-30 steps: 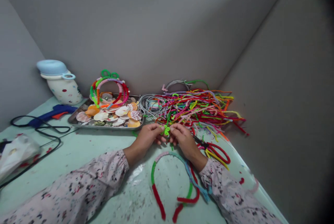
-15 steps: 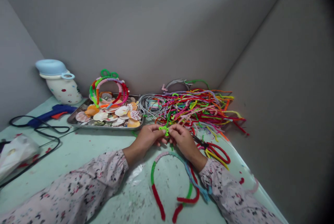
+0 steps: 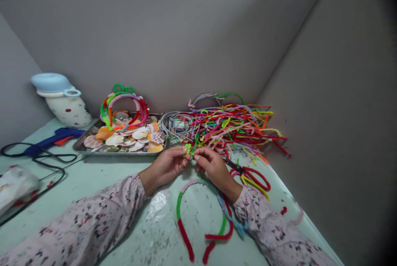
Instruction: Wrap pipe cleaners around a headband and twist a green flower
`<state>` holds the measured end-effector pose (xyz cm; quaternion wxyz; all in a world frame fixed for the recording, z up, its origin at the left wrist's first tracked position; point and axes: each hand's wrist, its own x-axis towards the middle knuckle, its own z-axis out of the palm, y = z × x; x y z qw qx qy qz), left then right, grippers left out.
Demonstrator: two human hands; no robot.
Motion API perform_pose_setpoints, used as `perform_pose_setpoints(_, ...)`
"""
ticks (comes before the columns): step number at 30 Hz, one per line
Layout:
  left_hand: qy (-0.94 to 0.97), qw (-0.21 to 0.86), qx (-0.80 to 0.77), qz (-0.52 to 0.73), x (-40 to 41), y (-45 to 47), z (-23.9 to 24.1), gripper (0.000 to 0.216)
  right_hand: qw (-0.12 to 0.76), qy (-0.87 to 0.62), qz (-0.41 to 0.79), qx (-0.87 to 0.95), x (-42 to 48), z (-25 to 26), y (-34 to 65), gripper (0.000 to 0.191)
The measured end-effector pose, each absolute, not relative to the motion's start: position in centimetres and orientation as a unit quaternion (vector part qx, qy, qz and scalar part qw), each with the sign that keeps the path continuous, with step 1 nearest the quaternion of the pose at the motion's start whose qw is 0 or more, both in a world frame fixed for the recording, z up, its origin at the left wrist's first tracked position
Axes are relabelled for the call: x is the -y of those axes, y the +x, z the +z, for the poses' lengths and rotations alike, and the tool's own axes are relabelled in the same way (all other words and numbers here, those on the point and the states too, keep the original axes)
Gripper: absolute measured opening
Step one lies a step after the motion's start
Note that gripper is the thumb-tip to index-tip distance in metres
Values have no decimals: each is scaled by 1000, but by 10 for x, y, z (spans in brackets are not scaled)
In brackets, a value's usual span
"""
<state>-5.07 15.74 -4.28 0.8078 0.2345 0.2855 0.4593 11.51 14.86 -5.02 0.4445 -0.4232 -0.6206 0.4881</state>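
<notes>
Both my hands meet above the pale green table [image 3: 102,179] and pinch a small twisted piece of bright green pipe cleaner [image 3: 187,148]. My left hand [image 3: 167,165] grips it from the left, fingers curled. My right hand [image 3: 210,163] pinches it from the right. Just below my hands lies a headband [image 3: 182,220] wrapped in green, red, pink and blue pipe cleaner, its open ends toward me.
A heap of coloured pipe cleaners [image 3: 232,127] lies behind my hands, with red-handled scissors [image 3: 249,175] to the right. A metal tray [image 3: 119,144] of seashells holds wrapped headbands [image 3: 124,107]. Bare wire hoops [image 3: 173,123], a blue glue gun [image 3: 52,140] with black cord, and a white jug [image 3: 63,103] sit at left.
My hands and the green piece have shifted slightly left and up in the view. The camera has turned a little, moving everything leftward.
</notes>
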Motion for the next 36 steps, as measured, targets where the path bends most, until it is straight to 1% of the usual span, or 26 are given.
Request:
perform_pose_setpoints(9,246,819,-270,443,-157,-50,-44,16,466,-411,456,637,-148,-54,113,8)
perform_pose_setpoints(18,257,827,-257,429,-158,-50,-48,10,471,-409,468,626,-146,-50,113,9)
perform_pose_setpoints(22,229,829,-257,442,-157,-51,-48,11,476,-413,482,609,-147,-48,114,11)
perform_pose_setpoints(26,233,830,-253,439,-157,-52,-47,13,462,-427,478,612,-149,-51,113,15)
perform_pose_setpoints(30,263,833,-242,422,-157,-51,-49,11,456,-430,470,621,-151,-54,111,11)
perform_pose_setpoints(36,288,830,-241,412,-158,-51,-50,6,442,-428,476,628,-152,-59,112,10)
